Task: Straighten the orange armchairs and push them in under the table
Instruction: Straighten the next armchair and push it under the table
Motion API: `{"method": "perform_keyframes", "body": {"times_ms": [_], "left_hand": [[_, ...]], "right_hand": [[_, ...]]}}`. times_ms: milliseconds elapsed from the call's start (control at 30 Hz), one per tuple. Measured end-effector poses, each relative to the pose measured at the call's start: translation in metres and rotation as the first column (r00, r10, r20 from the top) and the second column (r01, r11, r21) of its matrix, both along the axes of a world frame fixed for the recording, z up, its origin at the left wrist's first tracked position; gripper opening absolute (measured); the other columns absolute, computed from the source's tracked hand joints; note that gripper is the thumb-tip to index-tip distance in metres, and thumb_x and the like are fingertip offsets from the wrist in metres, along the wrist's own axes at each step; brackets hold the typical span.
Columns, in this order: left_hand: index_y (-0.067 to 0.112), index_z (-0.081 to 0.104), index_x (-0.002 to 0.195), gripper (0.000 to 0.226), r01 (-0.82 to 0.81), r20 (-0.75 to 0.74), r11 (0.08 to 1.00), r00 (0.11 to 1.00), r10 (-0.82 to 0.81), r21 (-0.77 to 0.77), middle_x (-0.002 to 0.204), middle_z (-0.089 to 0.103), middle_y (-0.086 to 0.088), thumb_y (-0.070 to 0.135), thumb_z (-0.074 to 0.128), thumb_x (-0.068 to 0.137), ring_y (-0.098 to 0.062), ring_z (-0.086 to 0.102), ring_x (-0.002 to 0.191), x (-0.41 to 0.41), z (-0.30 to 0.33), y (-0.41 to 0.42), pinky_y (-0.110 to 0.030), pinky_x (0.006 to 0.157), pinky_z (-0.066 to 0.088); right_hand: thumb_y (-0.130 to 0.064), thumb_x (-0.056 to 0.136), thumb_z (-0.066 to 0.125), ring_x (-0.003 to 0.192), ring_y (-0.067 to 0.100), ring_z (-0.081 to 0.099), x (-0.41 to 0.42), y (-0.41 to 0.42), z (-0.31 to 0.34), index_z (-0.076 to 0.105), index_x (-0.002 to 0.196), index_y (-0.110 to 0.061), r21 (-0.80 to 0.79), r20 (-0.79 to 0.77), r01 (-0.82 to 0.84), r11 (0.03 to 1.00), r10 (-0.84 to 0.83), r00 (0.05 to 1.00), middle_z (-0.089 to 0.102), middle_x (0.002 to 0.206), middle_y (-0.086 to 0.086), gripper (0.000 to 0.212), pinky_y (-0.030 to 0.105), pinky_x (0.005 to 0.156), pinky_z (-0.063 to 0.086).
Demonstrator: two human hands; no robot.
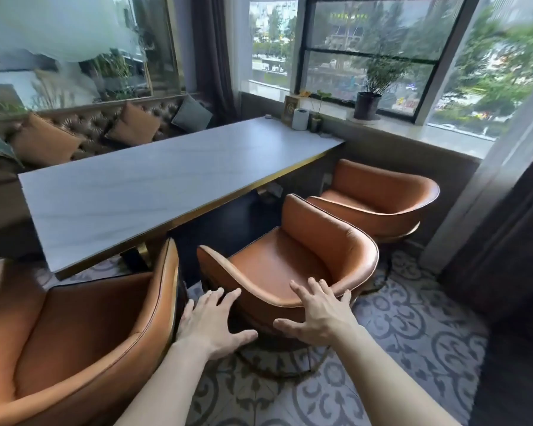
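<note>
I see middle chair [293, 256] angled, clear of table [154, 182] | left hand [211, 324] spread beside its backrest | right hand [317, 312] spread, fingers on backrest rim | two other chairs flank it

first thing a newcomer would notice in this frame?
Three orange armchairs along the near side of the long pale table, the middle armchair turned askew. Both hands are spread at its back: left hand beside the rim, right hand on it. Behind, a big window with a potted plant.
</note>
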State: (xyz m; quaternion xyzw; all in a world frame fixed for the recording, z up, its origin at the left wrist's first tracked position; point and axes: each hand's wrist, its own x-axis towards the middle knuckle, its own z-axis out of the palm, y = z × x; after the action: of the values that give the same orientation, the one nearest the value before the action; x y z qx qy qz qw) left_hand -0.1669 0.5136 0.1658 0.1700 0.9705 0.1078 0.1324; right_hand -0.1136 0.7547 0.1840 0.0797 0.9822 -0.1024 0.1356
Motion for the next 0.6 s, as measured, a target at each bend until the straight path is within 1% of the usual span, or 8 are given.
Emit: {"method": "perform_keyframes", "body": {"times_ms": [100, 200, 333, 467, 600], "left_hand": [[0.044, 0.014, 0.156, 0.103, 0.038, 0.002, 0.999, 0.999, -0.038, 0.01, 0.166, 0.02, 0.002, 0.09, 0.049, 0.07, -0.021, 0.013, 0.153, -0.03, -0.012, 0.049, -0.052, 0.124, 0.011], [0.045, 0.014, 0.155, 0.103, 0.057, 0.016, 0.997, 0.998, -0.058, 0.059, 0.166, 0.021, 0.003, 0.089, 0.051, 0.069, -0.02, 0.015, 0.152, -0.068, -0.026, 0.102, -0.052, 0.123, 0.011], [0.045, 0.014, 0.155, 0.102, 0.091, 0.028, 0.994, 0.995, -0.093, 0.063, 0.165, 0.023, 0.001, 0.089, 0.051, 0.071, -0.021, 0.018, 0.151, -0.116, -0.037, 0.172, -0.051, 0.123, 0.015], [0.045, 0.012, 0.155, 0.102, 0.093, 0.049, 0.993, 0.994, -0.097, 0.077, 0.166, 0.021, 0.001, 0.09, 0.049, 0.071, -0.022, 0.015, 0.152, -0.15, -0.047, 0.221, -0.051, 0.122, 0.013], [0.046, 0.012, 0.154, 0.102, 0.046, 0.048, 0.996, 0.998, -0.05, 0.076, 0.166, 0.021, 0.0, 0.091, 0.048, 0.07, -0.023, 0.015, 0.152, -0.175, -0.06, 0.255, -0.052, 0.122, 0.013]], "right_hand": [[-0.096, 0.07, 0.041, 0.158, 0.027, 0.003, -0.017, 0.047, -0.004, 0.008, 0.159, -0.042, 0.007, 0.009, 0.033, 0.999, -0.033, 0.999, 0.009, 0.171, 0.005, 0.109, 0.074, 0.118, 0.005], [-0.095, 0.071, 0.042, 0.158, 0.026, 0.005, -0.043, 0.096, -0.01, 0.009, 0.158, -0.042, 0.03, 0.02, 0.076, 0.997, -0.077, 0.997, 0.011, 0.171, 0.004, 0.107, 0.073, 0.118, 0.006], [-0.093, 0.072, 0.044, 0.158, 0.025, 0.006, -0.078, 0.161, -0.01, 0.009, 0.158, -0.044, 0.076, 0.074, 0.106, 0.991, -0.112, 0.991, 0.01, 0.171, 0.005, 0.105, 0.073, 0.118, 0.006], [-0.092, 0.073, 0.046, 0.157, 0.023, 0.009, -0.118, 0.211, -0.004, 0.011, 0.158, -0.044, 0.101, 0.1, 0.109, 0.989, -0.119, 0.988, 0.011, 0.17, 0.004, 0.104, 0.074, 0.118, 0.009], [-0.092, 0.073, 0.047, 0.157, 0.024, 0.01, -0.156, 0.245, -0.012, 0.011, 0.158, -0.043, 0.093, 0.108, 0.084, 0.992, -0.094, 0.99, 0.012, 0.17, 0.003, 0.104, 0.074, 0.118, 0.011]]}}
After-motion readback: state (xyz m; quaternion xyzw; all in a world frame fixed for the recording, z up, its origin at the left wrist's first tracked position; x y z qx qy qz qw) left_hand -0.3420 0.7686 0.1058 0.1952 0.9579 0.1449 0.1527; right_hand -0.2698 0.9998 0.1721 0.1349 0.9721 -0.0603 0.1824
